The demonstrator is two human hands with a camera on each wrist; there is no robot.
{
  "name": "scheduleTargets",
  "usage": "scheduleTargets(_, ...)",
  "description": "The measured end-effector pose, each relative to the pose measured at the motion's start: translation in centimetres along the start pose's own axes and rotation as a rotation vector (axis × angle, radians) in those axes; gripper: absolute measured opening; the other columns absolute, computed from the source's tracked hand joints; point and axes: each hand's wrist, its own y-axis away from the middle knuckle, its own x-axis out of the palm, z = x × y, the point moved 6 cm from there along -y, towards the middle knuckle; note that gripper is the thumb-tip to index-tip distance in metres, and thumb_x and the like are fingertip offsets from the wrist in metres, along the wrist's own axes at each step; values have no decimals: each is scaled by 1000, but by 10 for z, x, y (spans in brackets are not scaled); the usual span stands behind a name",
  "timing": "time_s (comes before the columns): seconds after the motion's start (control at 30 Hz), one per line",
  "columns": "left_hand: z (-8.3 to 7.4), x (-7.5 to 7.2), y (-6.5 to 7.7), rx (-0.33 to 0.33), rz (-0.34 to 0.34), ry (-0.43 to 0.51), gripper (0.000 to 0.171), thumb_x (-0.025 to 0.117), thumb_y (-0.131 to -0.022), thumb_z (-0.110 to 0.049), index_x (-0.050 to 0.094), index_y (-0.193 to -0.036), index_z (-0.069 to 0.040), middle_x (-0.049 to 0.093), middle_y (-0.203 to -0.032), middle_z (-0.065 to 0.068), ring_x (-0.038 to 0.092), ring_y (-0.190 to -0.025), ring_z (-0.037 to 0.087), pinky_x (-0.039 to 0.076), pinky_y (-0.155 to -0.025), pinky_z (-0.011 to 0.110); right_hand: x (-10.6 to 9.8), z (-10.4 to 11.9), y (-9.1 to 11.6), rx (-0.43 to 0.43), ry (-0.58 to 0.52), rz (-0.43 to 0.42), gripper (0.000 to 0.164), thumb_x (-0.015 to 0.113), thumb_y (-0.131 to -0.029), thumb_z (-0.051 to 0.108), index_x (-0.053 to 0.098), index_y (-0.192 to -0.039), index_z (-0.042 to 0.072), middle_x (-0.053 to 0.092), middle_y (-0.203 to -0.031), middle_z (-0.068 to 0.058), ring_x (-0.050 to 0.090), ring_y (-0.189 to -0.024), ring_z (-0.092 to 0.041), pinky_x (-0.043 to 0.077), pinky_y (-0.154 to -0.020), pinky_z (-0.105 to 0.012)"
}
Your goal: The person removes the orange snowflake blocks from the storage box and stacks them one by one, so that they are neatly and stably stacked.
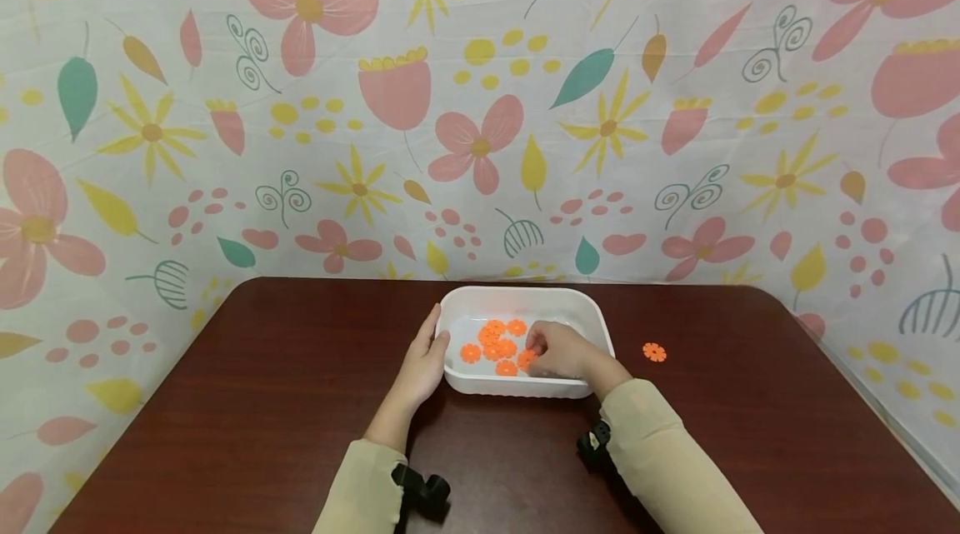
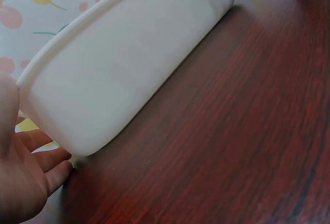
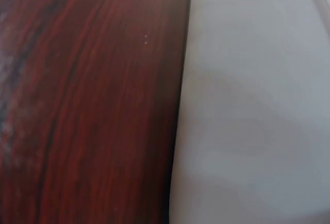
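A white plastic tub [image 1: 495, 386] stands on the table with several orange notched plastic discs [image 1: 491, 330] lying inside. My left hand [image 1: 422, 363] grips the tub's left end, thumb at the rim and fingers along the outer wall. The left wrist view shows these fingers [image 2: 54, 168] close under the tub's lower corner. Reaching over the near rim, my right hand [image 1: 558, 351] has its fingertips down in the tub, pinching an orange disc [image 1: 527, 360]. In the right wrist view only the tub's outer wall [image 3: 247, 105] and the tabletop appear; the hand is out of sight there.
One more orange disc [image 1: 655, 351] lies on the dark reddish-brown table [image 1: 300, 367], to the right of the tub. Behind the table's far edge hangs a flower-patterned cloth [image 1: 480, 209]. Black devices [image 1: 423, 491] are strapped at both wrists.
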Motion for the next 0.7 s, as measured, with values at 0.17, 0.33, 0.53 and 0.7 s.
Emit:
scheduleTargets(0.17,-3,0,0,-2,7,7,54,38,-102,-20,20,-152,-14,21,-157,10,24,-142,31,24,-113,51,-2,0,-1,-8,-26,-15,19,73,-76,7,56,-86,9,54,-75,-2,48,-71,-15,40,-65,-27)
scheduleTargets(0.33,-17,-1,7,-25,28,-2,54,37,-102,-19,18,-152,-11,19,-157,13,23,-142,34,25,-112,53,-4,-1,-1,-30,-74,-32,12,69,-80,6,59,-87,9,54,-74,-2,49,-69,-16,41,-63,-27)
scheduleTargets(0.53,-2,-1,3,-18,13,-14,54,36,-103,-22,18,-152,-14,19,-157,11,21,-143,34,23,-112,55,-6,1,0,-73,-154,-56,11,61,-83,4,62,-94,5,56,-77,-5,51,-61,-16,45,-57,-28)
scheduleTargets(0.7,-1,1,3,-21,-2,-21,53,36,-102,-24,20,-152,-17,21,-157,8,20,-143,31,21,-113,54,-14,1,0,-86,-182,-114,15,58,-86,5,63,-100,3,57,-83,-8,52,-56,-16,48,-53,-28)
